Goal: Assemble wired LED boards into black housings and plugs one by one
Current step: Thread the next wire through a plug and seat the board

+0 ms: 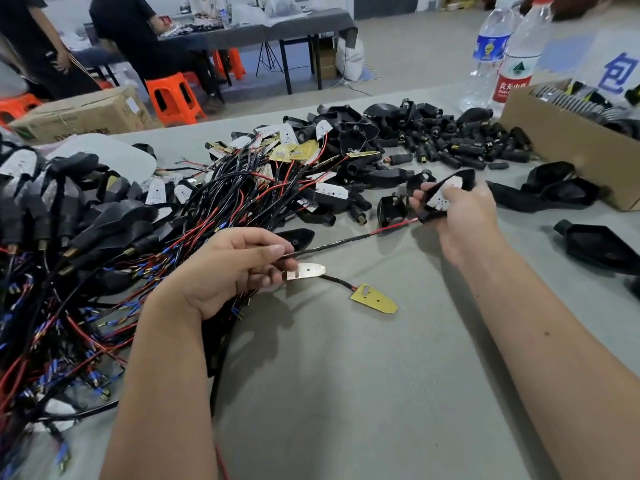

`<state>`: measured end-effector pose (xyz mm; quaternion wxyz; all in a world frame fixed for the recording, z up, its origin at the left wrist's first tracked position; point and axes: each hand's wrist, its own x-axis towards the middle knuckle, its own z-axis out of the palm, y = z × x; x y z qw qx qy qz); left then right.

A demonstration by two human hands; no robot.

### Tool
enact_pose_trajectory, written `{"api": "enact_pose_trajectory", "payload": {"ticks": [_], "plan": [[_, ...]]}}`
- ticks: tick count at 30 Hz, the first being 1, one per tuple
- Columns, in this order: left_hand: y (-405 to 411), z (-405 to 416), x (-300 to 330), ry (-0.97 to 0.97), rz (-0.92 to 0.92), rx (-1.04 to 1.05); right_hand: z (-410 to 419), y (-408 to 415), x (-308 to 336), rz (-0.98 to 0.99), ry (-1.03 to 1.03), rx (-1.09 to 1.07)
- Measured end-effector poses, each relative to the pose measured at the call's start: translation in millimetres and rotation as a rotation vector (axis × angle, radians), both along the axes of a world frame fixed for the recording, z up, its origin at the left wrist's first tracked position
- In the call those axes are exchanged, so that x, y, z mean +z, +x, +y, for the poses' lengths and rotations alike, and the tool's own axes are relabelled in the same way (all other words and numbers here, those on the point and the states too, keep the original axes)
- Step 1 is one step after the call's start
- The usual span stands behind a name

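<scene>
White LED board (445, 197) seemingly seated in right hand's (464, 216) matte housing (450, 192); left hand (235, 268) pinches wire (346, 240).

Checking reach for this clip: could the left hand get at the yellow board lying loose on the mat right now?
Probably not freely: the yellow board lies just beside the left hand with bare mat between, but that hand already pinches a wire.

At the upper right of the frame, a plastic bottle with a red label (511, 85) shows white Chinese characters that read 农夫山泉, partly cut by the cardboard box in front; above them is a small green mark on white. To its right, a white sign (620, 76) carries one big blue character, 包. The second bottle's blue label (491, 47) and the print on the cardboard box (83, 116) at upper left are too blurred to read.
</scene>
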<state>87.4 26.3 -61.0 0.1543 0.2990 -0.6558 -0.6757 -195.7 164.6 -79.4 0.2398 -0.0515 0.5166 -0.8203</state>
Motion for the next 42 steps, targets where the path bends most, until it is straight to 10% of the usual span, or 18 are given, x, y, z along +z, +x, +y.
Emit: {"api": "enact_pose_trajectory", "payload": {"ticks": [7, 10, 14, 18, 42], "plan": [[1, 3, 11, -0.054, 0.033, 0.111, 4, 5, -12, 0.944, 0.889, -0.303], [2, 3, 14, -0.093, 0.004, 0.123, -3, 30, -3, 1.301, 0.794, -0.331], [4, 3, 16, -0.151, -0.026, 0.176, -10, 67, -3, 1.574, 0.422, 0.218], [5, 3, 16, -0.182, -0.012, 0.198, -16, 86, -9, 1.638, 0.456, 0.470], [9, -13, 7, -0.232, 0.362, 0.828, -14, 51, -19, 1.617, 0.482, 0.338]]}}
